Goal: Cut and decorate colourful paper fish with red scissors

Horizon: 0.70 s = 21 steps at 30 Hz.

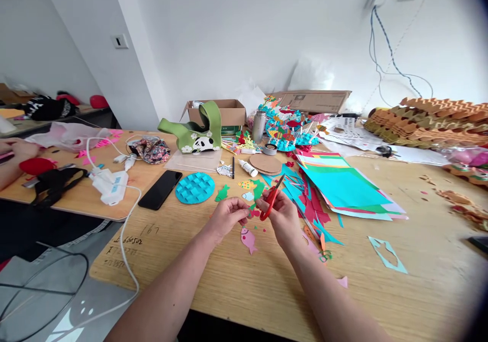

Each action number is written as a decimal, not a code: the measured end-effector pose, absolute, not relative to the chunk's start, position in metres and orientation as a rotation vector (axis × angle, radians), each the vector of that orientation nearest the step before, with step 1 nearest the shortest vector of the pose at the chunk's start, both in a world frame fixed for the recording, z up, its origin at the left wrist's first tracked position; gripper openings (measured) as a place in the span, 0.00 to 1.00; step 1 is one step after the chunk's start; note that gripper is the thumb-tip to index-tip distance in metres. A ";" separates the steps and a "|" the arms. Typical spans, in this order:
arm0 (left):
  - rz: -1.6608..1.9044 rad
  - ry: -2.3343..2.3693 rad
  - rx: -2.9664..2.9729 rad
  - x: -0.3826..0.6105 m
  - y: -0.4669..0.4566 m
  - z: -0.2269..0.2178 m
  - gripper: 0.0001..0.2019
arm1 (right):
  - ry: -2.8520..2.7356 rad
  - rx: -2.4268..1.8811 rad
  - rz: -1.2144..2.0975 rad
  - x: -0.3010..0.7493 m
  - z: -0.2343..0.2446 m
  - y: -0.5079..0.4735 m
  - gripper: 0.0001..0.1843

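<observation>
In my right hand point(281, 215) is a pair of red-handled scissors point(270, 203), its dark blades pointing up and away from me. My left hand point(231, 216) is closed in a pinch at a small piece of green paper point(251, 208), close to the scissors' handles. Just below the hands lies a pink paper fish point(247, 239) with small paper dots beside it. Beyond them are a green paper fish point(221, 193), a yellow spotted paper fish point(247, 184) and a pale blue paper fish point(247, 196). A blue woven paper disc point(195, 187) lies left of these.
A black phone point(160, 190) and a white power strip point(110, 185) lie to the left. Coloured sheets point(351, 182) and paper scraps spread right. Behind stand a glue bottle point(249, 168), a cardboard disc point(265, 164), a green panda bag point(198, 133) and a metal flask point(259, 126). Another person's hand point(23, 149) shows far left.
</observation>
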<state>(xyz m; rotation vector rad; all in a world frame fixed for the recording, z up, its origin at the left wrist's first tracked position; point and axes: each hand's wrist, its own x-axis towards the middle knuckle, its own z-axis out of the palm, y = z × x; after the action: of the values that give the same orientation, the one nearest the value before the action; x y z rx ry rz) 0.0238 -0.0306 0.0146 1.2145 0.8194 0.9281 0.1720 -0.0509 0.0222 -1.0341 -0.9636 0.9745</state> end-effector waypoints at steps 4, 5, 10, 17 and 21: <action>0.957 0.819 1.187 0.024 -0.029 0.014 0.06 | -0.970 -1.030 0.964 0.171 0.021 -0.051 0.19; 0.965 0.813 1.179 0.024 -0.029 0.014 0.06 | -0.977 -1.035 0.955 0.170 0.020 -0.052 0.18; 0.966 0.778 1.150 0.022 -0.029 0.014 0.07 | -0.969 -1.039 0.916 0.168 0.022 -0.054 0.17; 0.902 0.770 1.173 0.023 -0.030 0.013 0.09 | -1.033 -1.064 0.857 0.165 0.020 -0.056 0.15; 0.920 0.813 1.167 0.023 -0.030 0.016 0.09 | -1.089 -1.080 0.813 0.164 0.019 -0.057 0.13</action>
<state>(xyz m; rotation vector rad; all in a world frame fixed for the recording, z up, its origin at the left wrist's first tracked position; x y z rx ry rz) 0.0234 -0.0299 0.0158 1.1669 0.8128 0.9199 0.1640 -0.0569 0.0192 -1.0800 -1.0891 0.8127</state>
